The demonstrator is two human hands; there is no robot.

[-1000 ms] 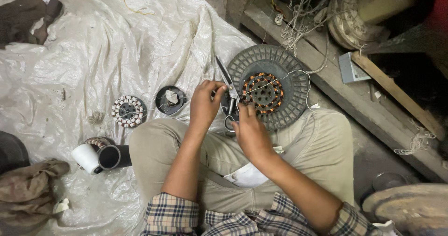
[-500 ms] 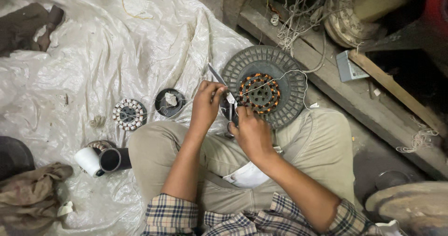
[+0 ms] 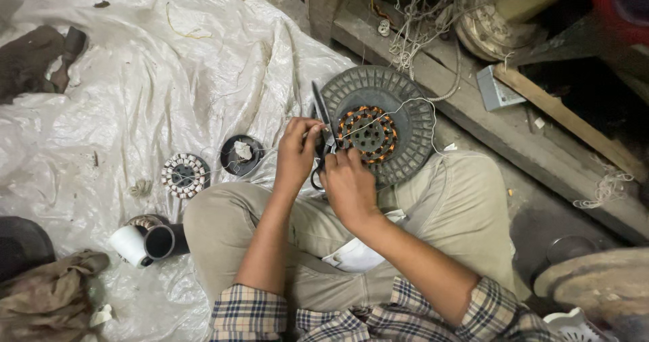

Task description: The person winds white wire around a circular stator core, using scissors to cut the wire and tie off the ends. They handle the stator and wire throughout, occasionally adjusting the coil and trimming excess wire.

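A round grey motor housing point(image 3: 405, 112) leans on my right knee, with a stator of copper windings point(image 3: 368, 133) in its middle. My left hand point(image 3: 296, 154) is closed, its fingertips pinching a white thread point(image 3: 405, 105) that runs over the windings and round the housing's right rim. My right hand point(image 3: 348, 185) rests at the stator's lower left edge. Dark scissors point(image 3: 320, 122) stand between the two hands, blades pointing up and away. Their handle loop sits by my right thumb, which seems to hold them.
A wrinkled white plastic sheet point(image 3: 149, 78) covers the floor. On it lie a small wound stator point(image 3: 183, 175), a black round cap point(image 3: 241, 154) and two cups point(image 3: 145, 242). Rags lie at far left. A wooden ledge point(image 3: 541, 146) with tangled wires and clutter runs along the right.
Both hands stayed at the stator's left edge with small finger movements. The scissors' blades tilted slightly. The view shifted a little.
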